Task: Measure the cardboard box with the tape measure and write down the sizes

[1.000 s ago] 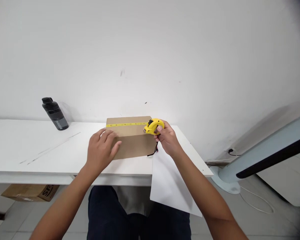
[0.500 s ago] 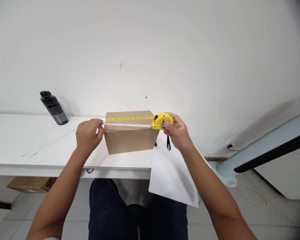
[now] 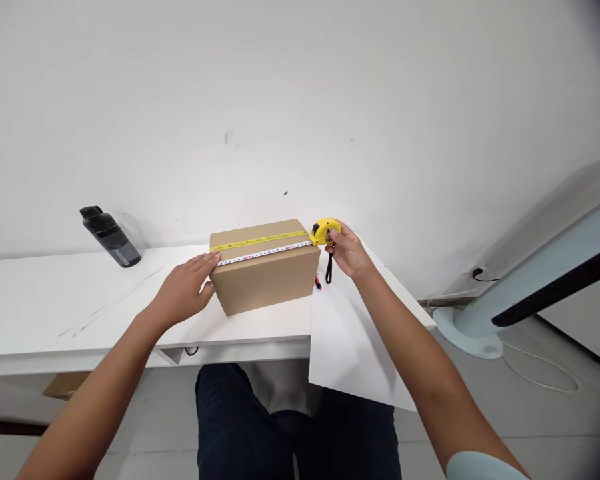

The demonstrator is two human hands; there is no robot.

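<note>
the right hand (image 3: 349,253) has its fingers closed round the yellow tape measure (image 3: 325,231) at the right end of the cardboard box (image 3: 267,283), and the white blade (image 3: 265,253) runs along the box's top beside a yellow strip (image 3: 260,241). the left hand (image 3: 185,290) rests its fingertips at the top's left edge, by the blade's other end (whether they pinch it, i cannot tell), while the box stands on the white table (image 3: 130,313).
</note>
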